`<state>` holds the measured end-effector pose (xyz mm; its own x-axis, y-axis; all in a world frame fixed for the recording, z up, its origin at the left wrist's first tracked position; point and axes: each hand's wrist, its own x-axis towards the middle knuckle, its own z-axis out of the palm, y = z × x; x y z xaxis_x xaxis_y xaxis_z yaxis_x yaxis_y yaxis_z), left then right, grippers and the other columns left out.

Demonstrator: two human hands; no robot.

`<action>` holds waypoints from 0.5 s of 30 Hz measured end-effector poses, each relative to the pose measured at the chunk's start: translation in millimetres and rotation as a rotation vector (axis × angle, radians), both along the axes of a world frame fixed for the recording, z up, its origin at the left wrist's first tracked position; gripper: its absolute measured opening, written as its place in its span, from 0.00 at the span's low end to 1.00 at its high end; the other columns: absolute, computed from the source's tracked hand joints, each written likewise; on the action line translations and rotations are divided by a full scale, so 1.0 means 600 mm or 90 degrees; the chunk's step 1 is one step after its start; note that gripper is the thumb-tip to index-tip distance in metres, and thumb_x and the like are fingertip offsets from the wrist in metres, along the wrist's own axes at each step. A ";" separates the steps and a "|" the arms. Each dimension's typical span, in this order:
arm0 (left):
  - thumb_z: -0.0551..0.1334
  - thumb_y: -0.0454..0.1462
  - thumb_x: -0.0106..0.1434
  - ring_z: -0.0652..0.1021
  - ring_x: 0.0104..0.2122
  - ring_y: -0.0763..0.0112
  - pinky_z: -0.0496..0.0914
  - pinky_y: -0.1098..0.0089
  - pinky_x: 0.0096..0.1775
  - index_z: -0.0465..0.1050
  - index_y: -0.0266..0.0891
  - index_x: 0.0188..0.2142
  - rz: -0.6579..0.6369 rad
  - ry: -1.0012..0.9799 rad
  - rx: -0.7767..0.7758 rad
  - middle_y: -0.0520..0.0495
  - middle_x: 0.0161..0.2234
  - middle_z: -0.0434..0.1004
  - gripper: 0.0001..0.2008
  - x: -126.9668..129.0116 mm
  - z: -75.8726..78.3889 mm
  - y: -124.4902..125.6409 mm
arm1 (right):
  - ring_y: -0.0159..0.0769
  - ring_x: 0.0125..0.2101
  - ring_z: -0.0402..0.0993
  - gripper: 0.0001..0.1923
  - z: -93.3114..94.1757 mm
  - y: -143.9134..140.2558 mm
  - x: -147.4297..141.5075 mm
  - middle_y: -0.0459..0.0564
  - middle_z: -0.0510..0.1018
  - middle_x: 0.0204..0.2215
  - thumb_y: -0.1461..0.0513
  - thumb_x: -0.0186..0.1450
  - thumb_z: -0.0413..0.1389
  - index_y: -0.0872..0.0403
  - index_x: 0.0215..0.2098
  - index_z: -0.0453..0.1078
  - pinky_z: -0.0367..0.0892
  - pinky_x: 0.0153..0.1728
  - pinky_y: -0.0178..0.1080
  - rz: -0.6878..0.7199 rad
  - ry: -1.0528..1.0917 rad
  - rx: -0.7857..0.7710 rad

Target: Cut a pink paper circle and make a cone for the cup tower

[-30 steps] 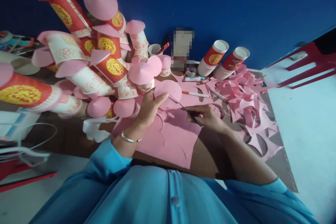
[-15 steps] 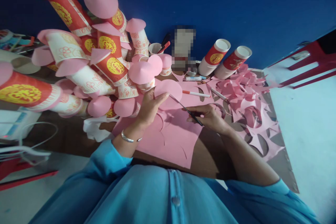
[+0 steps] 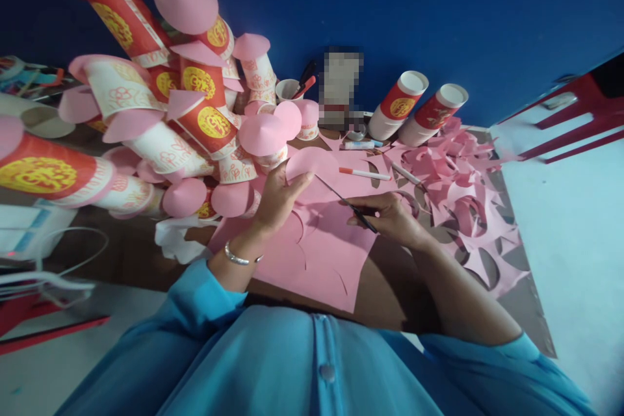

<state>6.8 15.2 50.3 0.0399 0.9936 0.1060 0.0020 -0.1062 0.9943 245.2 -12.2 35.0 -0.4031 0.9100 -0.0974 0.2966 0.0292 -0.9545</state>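
Observation:
My left hand (image 3: 279, 200) pinches a round pink paper disc (image 3: 314, 170) and holds it up over the table. My right hand (image 3: 387, 216) grips a pair of scissors (image 3: 347, 201), whose thin blades point up-left and meet the disc's right edge. Under both hands lies a large pink paper sheet (image 3: 312, 257) with curved cuts in it. A silver bracelet (image 3: 238, 257) circles my left wrist.
A tall pile of red and white paper cups with pink cone lids (image 3: 160, 110) fills the left. Two cup stacks (image 3: 414, 107) lie at the back by the blue wall. Pink offcuts (image 3: 463, 201) cover the right side, beside a marker pen (image 3: 363, 173). Red furniture (image 3: 575, 114) stands far right.
Almost nothing moved. The scissors and my right hand shifted slightly against the disc; my left hand keeps its hold.

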 end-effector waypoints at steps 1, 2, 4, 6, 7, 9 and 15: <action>0.68 0.45 0.64 0.80 0.52 0.57 0.72 0.59 0.59 0.79 0.40 0.47 -0.001 -0.001 -0.004 0.43 0.46 0.85 0.16 0.000 0.001 -0.001 | 0.28 0.24 0.68 0.27 0.001 0.000 0.000 0.47 0.79 0.26 0.50 0.58 0.69 0.58 0.49 0.83 0.67 0.25 0.31 -0.001 -0.004 0.002; 0.68 0.45 0.63 0.81 0.52 0.58 0.72 0.59 0.59 0.79 0.40 0.47 -0.002 -0.002 -0.006 0.43 0.46 0.85 0.16 0.000 0.001 -0.001 | 0.28 0.23 0.68 0.26 0.001 0.000 0.001 0.47 0.79 0.25 0.50 0.58 0.69 0.58 0.49 0.84 0.67 0.25 0.31 -0.004 -0.006 0.002; 0.68 0.45 0.64 0.81 0.50 0.58 0.73 0.59 0.58 0.79 0.39 0.47 -0.005 -0.002 -0.004 0.43 0.45 0.85 0.15 0.000 0.000 -0.001 | 0.28 0.24 0.68 0.25 0.002 -0.001 0.001 0.47 0.80 0.26 0.51 0.58 0.70 0.58 0.48 0.84 0.67 0.25 0.31 -0.013 -0.004 0.000; 0.67 0.45 0.64 0.81 0.50 0.58 0.73 0.59 0.57 0.79 0.39 0.46 -0.008 -0.002 -0.001 0.43 0.45 0.85 0.15 0.000 -0.001 -0.001 | 0.29 0.24 0.68 0.25 0.002 -0.001 0.001 0.48 0.80 0.26 0.51 0.57 0.70 0.57 0.48 0.84 0.68 0.26 0.31 -0.019 -0.003 0.000; 0.67 0.45 0.64 0.81 0.50 0.58 0.73 0.59 0.57 0.79 0.39 0.46 -0.009 -0.004 -0.002 0.43 0.45 0.86 0.15 0.000 -0.002 0.000 | 0.29 0.24 0.68 0.25 0.003 -0.001 0.000 0.48 0.80 0.26 0.51 0.57 0.70 0.57 0.48 0.84 0.67 0.25 0.31 -0.019 -0.002 0.001; 0.67 0.44 0.63 0.82 0.50 0.58 0.74 0.60 0.57 0.79 0.39 0.45 -0.010 -0.010 -0.006 0.43 0.45 0.86 0.14 0.000 -0.002 0.000 | 0.29 0.24 0.66 0.24 0.003 -0.002 -0.001 0.47 0.79 0.25 0.51 0.58 0.70 0.56 0.48 0.84 0.66 0.24 0.31 -0.019 -0.006 0.005; 0.69 0.44 0.61 0.82 0.48 0.58 0.75 0.61 0.55 0.79 0.40 0.42 0.000 -0.022 -0.036 0.44 0.43 0.86 0.13 -0.001 0.001 0.000 | 0.27 0.22 0.64 0.25 -0.001 -0.001 -0.003 0.46 0.76 0.24 0.51 0.58 0.69 0.56 0.49 0.84 0.65 0.24 0.31 -0.005 0.004 -0.013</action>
